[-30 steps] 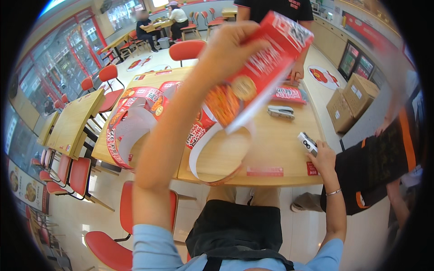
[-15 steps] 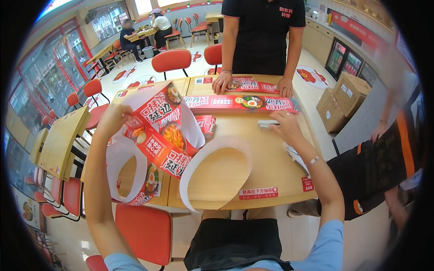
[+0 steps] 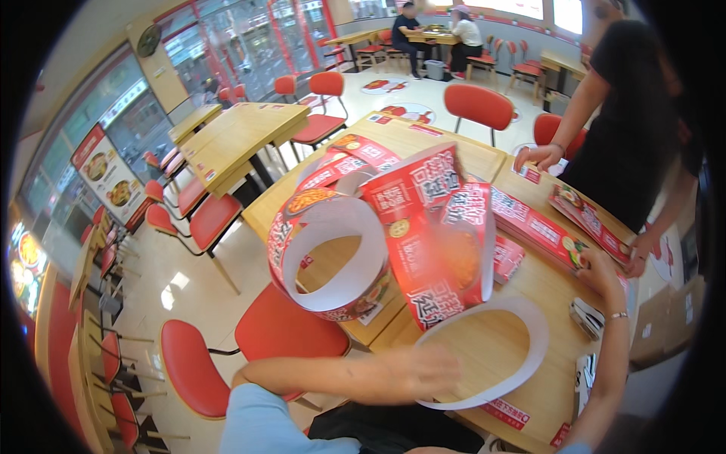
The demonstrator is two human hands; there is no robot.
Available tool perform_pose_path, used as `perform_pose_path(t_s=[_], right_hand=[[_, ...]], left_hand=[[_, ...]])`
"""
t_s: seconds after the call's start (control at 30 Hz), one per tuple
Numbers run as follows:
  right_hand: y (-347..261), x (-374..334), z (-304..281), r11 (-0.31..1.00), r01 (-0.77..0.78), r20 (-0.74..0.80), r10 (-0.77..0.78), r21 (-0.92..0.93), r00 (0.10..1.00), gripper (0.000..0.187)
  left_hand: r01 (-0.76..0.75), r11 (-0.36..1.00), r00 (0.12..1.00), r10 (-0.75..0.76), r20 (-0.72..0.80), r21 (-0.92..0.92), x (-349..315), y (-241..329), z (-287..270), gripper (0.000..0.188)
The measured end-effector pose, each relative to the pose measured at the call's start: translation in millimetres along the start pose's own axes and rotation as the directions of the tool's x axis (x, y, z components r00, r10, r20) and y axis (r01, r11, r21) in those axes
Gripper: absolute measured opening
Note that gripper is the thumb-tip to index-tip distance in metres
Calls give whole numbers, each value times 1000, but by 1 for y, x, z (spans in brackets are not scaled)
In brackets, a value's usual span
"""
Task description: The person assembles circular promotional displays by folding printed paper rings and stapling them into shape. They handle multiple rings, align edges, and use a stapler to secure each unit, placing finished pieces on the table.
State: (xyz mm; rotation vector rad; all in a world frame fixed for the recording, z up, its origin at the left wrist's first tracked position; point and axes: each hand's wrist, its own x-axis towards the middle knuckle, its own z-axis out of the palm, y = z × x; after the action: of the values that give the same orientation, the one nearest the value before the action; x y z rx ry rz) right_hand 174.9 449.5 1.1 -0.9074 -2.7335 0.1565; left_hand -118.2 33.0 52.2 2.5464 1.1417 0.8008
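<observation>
Blurred by motion, my left hand point(image 3: 420, 372) is low over the near edge of the table, beside a white paper ring point(image 3: 529, 352). I cannot make out its fingers. My right hand point(image 3: 602, 274) has its fingers curled at the near right end of a stack of red printed paper strips point(image 3: 529, 224). Two staplers, one white point(image 3: 587, 318) and one silver-and-black point(image 3: 584, 380), lie below that hand. Between my hands stand red printed paper loops point(image 3: 423, 234). A wider printed ring point(image 3: 283, 246) with a white inside stands to their left.
Across the table, a person in black point(image 3: 628, 129) has one hand by another strip point(image 3: 590, 219). A small red packet point(image 3: 507, 259) lies beside the loops. Red chairs point(image 3: 283, 325) stand at the near left, and another wooden table point(image 3: 242, 140) is beyond. Cardboard boxes point(image 3: 665, 325) are at right.
The view has swung left. My left hand has come off the printed loops and dropped toward the table's near edge. My right hand has moved from the stapler to the strip stack.
</observation>
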Motion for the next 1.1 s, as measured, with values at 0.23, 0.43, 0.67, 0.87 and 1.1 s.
perform_pose_path(t_s=[0.23, 0.43, 0.67, 0.87, 1.1], right_hand=[[13, -2, -5, 999, -39, 94, 40, -20, 995, 19], [18, 6, -7, 997, -35, 106, 43, -75, 993, 23], [36, 0, -9, 908, -208, -444, 27, -364, 896, 12], [-67, -81, -150, 764, -337, -712, -217, -550, 668, 26], [-266, -236, -159, 491, 75, -279, -607, -868, 744, 15]], left_hand=[[-251, 959, 967, 253, 0, -130, 15, 19, 96, 32], [-252, 963, 967, 254, -14, 93, 23, 18, 162, 30], [130, 880, 977, -193, 94, 457, 26, -19, 117, 43], [202, 816, 972, -234, 10, -541, 54, 1, 73, 76], [-186, -518, 978, -178, -108, -835, 123, 69, 49, 60]])
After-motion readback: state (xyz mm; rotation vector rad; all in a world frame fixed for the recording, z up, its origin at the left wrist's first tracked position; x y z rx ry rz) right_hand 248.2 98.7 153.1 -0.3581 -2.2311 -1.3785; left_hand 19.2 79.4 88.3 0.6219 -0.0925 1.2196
